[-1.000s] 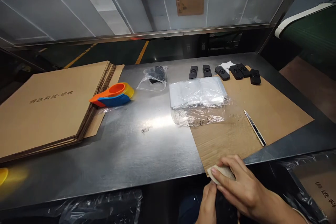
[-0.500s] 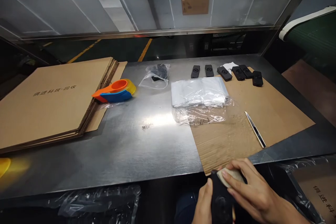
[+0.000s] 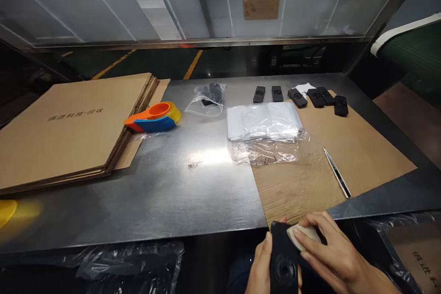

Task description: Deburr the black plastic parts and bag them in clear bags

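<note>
At the front edge of the table, my left hand grips a black rectangular device with a round recessed ring on its face. Fingers of my right hand are closed on a small off-white pad, pressed against the device's upper right edge. A sheet of brown cardboard lies just beyond my hands. On it rests a white-and-black craft knife. Similar black devices stand in a loose row at the back right, beside a crumpled white cloth.
A pack of clear plastic bags lies mid-table. Behind it to the left is a clear bag with something black inside. An orange and blue tape dispenser touches the cardboard stack at left. Black plastic-lined containers sit below the table edge.
The black device has shifted slightly left and turned its ringed face more toward me. The pad stays against its edge, and the whole view has moved a little.
</note>
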Demonstrator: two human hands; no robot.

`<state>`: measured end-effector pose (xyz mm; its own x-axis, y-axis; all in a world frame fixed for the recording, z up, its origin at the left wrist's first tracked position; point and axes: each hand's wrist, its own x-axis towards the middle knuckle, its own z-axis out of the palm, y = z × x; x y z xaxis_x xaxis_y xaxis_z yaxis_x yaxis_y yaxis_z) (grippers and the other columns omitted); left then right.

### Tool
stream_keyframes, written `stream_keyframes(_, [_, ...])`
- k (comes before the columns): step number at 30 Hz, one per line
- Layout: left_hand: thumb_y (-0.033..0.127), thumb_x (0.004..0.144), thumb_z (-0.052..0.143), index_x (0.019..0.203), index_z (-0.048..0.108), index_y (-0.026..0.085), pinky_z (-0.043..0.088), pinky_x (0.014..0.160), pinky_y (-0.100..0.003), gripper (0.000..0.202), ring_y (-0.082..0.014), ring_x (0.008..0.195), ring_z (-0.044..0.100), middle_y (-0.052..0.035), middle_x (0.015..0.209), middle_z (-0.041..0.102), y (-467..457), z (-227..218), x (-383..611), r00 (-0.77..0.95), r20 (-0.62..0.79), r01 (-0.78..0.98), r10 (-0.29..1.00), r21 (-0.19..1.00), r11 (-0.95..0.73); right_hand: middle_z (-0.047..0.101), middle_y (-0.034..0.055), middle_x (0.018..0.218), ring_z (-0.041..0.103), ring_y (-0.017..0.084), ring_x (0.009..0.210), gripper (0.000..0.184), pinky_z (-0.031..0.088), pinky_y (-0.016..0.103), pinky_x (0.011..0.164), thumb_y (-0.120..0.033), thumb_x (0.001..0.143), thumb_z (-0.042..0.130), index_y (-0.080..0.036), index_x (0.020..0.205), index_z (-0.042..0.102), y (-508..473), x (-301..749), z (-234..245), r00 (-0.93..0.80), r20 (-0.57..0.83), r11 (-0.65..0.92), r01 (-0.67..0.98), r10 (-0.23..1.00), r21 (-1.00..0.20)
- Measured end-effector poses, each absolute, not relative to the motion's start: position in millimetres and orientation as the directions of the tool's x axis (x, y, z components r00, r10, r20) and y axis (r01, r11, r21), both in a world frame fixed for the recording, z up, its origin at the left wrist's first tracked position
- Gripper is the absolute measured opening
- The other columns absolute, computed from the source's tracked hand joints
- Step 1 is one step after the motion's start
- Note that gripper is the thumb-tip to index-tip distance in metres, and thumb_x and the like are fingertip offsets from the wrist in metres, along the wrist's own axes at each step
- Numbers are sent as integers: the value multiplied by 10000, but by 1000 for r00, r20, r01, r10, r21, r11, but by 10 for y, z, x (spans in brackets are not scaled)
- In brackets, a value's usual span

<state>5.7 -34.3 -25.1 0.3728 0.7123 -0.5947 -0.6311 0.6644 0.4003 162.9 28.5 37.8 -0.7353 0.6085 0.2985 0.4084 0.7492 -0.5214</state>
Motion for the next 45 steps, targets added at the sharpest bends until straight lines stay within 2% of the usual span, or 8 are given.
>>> stream_keyframes(3, [578, 740, 573, 1069, 648, 126, 476, 554, -293, 564, -198, 587, 629, -94, 732, 704, -346, -262, 58, 331, -602, -607, 727, 454, 653, 505, 152, 1021, 500, 199, 946, 464, 476, 347, 783, -33, 835, 485, -82, 1295, 449, 306, 1591, 363, -748, 294, 754, 393, 595, -527])
stream_keyframes(6, [659, 752, 470, 1000, 681, 97, 443, 444, -266, 649, -182, 476, 591, -85, 563, 659, -311, -279, 76, 404, -607, -595, 685, 394, 700, 496, 143, 1030, 503, 200, 943, 455, 478, 357, 782, -68, 846, 499, -112, 1297, 461, 360, 1639, 299, -726, 276, 731, 435, 630, -526])
stream_keyframes(10, [728, 777, 253, 1315, 445, 137, 357, 306, -206, 822, -150, 315, 520, -48, 441, 610, -199, -315, 64, 447, -595, -667, 668, 276, 692, 482, 120, 1062, 511, 209, 993, 425, 495, 329, 771, -101, 855, 506, -191, 1271, 506, 412, 1839, 169, -571, 272, 614, 574, 774, -542])
stream_keyframes(15, [699, 795, 280, 1430, 176, 216, 386, 322, -188, 804, -146, 350, 559, -42, 524, 657, -128, -354, 44, 355, -446, -776, 822, 349, 525, 458, 94, 1150, 518, 201, 1061, 395, 514, 272, 791, -178, 878, 511, -268, 1263, 517, 355, 1925, 111, -405, 245, 458, 600, 881, -656])
stream_keyframes(20, [620, 864, 238, 1407, 264, 207, 418, 404, -172, 683, -122, 439, 598, -55, 597, 664, -97, -242, 2, 335, -356, -804, 873, 375, 462, 435, 94, 1184, 502, 205, 1094, 412, 506, 264, 829, -160, 868, 518, -254, 1269, 514, 269, 1846, 181, -442, 302, 521, 551, 845, -651])
stream_keyframes(25, [629, 863, 169, 1388, 311, 225, 453, 404, -205, 678, -131, 424, 590, -41, 582, 642, -28, -165, -26, 401, -445, -780, 801, 294, 553, 424, 101, 1173, 491, 197, 1084, 438, 487, 281, 859, -120, 864, 502, -222, 1289, 488, 282, 1762, 243, -495, 343, 587, 511, 798, -629])
stream_keyframes(33, [649, 836, 270, 1002, 666, 109, 427, 389, -196, 690, -110, 394, 550, -42, 531, 597, 3, -124, -2, 420, -528, -742, 738, 267, 614, 422, 112, 1153, 476, 213, 1086, 458, 495, 302, 824, -97, 865, 488, -215, 1307, 465, 315, 1718, 184, -518, 322, 585, 494, 792, -643])
stream_keyframes(45, [718, 735, 413, 1330, 407, 145, 386, 439, -207, 826, -132, 447, 558, -48, 571, 634, -38, -158, -3, 338, -463, -763, 820, 376, 527, 398, 157, 1168, 425, 262, 1119, 533, 462, 406, 852, -1, 823, 479, -124, 1336, 410, 337, 1733, 286, -642, 373, 701, 378, 669, -605])
